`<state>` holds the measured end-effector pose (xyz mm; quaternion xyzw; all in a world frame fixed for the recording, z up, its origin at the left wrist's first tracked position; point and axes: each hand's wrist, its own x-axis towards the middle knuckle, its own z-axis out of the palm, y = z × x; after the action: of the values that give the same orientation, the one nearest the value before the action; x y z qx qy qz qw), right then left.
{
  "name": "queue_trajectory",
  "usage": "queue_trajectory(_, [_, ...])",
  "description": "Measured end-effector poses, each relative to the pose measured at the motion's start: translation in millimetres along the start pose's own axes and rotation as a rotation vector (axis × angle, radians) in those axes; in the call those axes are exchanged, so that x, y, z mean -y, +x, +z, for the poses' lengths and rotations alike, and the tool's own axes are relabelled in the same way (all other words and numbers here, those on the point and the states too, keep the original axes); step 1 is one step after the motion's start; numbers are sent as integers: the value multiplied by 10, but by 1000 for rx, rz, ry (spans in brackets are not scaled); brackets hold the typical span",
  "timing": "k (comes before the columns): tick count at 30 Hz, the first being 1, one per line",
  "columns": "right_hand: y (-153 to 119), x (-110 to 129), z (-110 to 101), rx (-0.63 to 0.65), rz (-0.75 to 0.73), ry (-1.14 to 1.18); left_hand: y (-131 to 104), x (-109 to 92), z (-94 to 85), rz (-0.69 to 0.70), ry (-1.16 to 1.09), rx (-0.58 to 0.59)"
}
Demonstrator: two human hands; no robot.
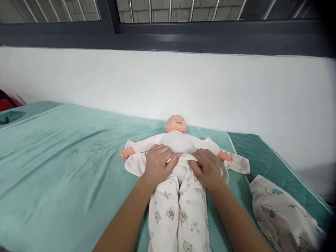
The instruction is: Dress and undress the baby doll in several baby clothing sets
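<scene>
A baby doll (175,123) lies on its back with its arms spread and its head near the wall. It wears a white top (174,140) and white trousers (165,210) printed with small green and pink figures. My left hand (160,162) grips the trousers' waistband on the left side of the doll's waist. On the right side, my right hand (207,168) holds the waistband too, thumb on the near side. Under the doll, a printed garment (238,163) is spread out, with a sleeve by the doll's hand at the right.
A green sheet (65,157) covers the bed, with a darker green quilted pad (252,147) at the right. A printed white cloth bundle (280,213) lies at the lower right. Behind stands a white wall (157,84) below a barred window. Something red (9,103) shows at far left.
</scene>
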<state>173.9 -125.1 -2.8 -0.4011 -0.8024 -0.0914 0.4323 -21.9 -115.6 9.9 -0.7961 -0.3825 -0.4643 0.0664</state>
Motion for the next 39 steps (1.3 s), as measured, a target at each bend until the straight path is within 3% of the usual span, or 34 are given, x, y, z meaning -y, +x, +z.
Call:
queue_trajectory(10, [-88,-105,-67,126,178,-32,-255,225,-80,-183,-41,-26])
queue_trajectory(18, [-334,-191,-106,231,335,36,-528,204,-237,-304,-11,21])
queue_trajectory(26, [-468,-157,-207,287,394,156,-715,105,-376,-354,19,145])
queue_trajectory(33, [-576,-106,-353,437,544,392,-778,-12,-594,-503,-392,397])
queue_trajectory(39, [-591,-65,-408,488,629,571,-789,-26,-540,-525,-336,408])
